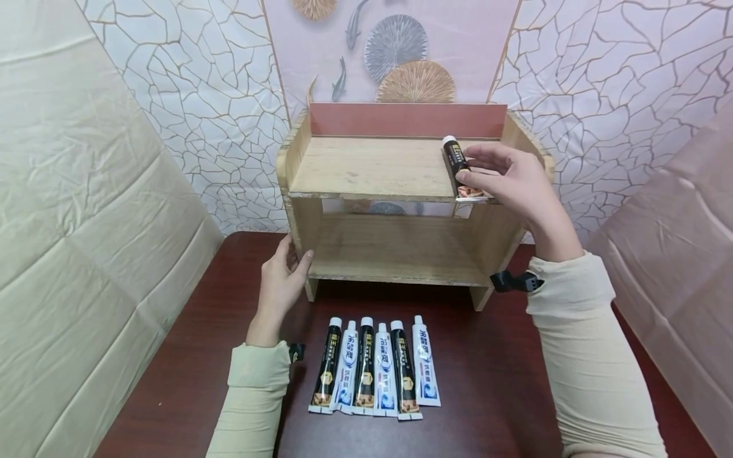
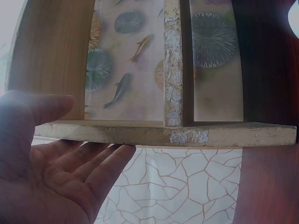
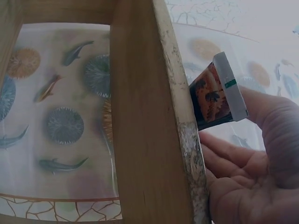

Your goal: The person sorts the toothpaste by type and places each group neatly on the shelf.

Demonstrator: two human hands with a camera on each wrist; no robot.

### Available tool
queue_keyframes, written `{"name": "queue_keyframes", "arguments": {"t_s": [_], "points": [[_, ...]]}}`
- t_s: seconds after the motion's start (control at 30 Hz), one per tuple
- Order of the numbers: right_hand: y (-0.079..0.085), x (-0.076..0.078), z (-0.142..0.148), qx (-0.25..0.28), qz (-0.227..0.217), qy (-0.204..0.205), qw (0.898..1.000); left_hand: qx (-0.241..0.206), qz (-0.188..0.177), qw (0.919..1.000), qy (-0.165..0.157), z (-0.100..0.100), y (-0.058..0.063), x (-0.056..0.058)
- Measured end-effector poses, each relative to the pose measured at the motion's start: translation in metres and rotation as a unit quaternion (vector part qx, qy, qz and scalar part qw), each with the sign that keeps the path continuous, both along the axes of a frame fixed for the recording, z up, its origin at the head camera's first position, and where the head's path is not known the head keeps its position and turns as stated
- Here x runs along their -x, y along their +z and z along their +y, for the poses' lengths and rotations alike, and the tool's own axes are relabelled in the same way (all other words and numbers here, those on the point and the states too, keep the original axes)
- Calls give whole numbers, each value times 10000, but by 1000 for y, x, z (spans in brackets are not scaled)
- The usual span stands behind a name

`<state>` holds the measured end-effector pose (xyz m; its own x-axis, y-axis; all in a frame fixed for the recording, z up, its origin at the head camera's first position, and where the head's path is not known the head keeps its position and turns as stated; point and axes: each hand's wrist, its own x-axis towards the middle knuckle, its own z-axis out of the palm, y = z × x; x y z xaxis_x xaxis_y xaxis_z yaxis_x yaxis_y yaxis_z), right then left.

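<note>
On the right part of the upper board of a small wooden shelf (image 1: 372,166) lies a black toothpaste tube (image 1: 455,156), its white cap toward the back. My right hand (image 1: 512,181) holds this tube between thumb and fingers. The tube's flat crimped end (image 3: 229,88) pokes past the board's front edge in the right wrist view. My left hand (image 1: 282,277) grips the shelf's left side panel (image 2: 107,133), thumb on the inner side and fingers on the outer side. Three black toothpaste tubes (image 1: 364,362) alternate with three white toothpaste tubes (image 1: 425,366) on the table before the shelf.
The shelf stands at the back of a dark red table (image 1: 189,381), with a lower board (image 1: 395,248) under the upper one. A red strip (image 1: 406,120) runs along its top back. Patterned sheeting (image 1: 195,95) hangs behind, and pale padded walls (image 1: 86,222) flank the table.
</note>
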<state>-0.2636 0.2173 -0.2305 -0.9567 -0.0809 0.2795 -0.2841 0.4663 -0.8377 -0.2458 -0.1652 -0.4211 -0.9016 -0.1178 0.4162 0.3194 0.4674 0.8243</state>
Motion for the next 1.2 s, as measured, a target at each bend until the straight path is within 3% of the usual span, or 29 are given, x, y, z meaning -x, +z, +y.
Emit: {"name": "queue_keyframes", "arguments": {"t_s": [0.17, 0.43, 0.73, 0.87, 1.0, 1.1, 1.2], "points": [[-1, 1, 1, -291, 112, 67, 9995, 13, 20, 10000, 14, 0, 0, 1], [-1, 6, -2, -751, 301, -239, 9964, 23, 12, 10000, 2, -1, -1, 0], [-4, 12, -1, -1461, 1030, -286, 9835, 78, 43, 10000, -18, -1, 1, -1], [-4, 12, 0, -1596, 1110, -458, 9799, 62, 51, 10000, -20, -1, 1, 0], [-7, 14, 0, -1458, 1282, -270, 9806, 56, 57, 10000, 12, -1, -1, 0], [-9, 16, -2, -1659, 1691, -42, 9715, 48, 63, 10000, 2, -1, -1, -1], [-10, 17, -4, -2058, 2110, -27, 9556, 57, 74, 10000, -14, -1, 0, -1]]}}
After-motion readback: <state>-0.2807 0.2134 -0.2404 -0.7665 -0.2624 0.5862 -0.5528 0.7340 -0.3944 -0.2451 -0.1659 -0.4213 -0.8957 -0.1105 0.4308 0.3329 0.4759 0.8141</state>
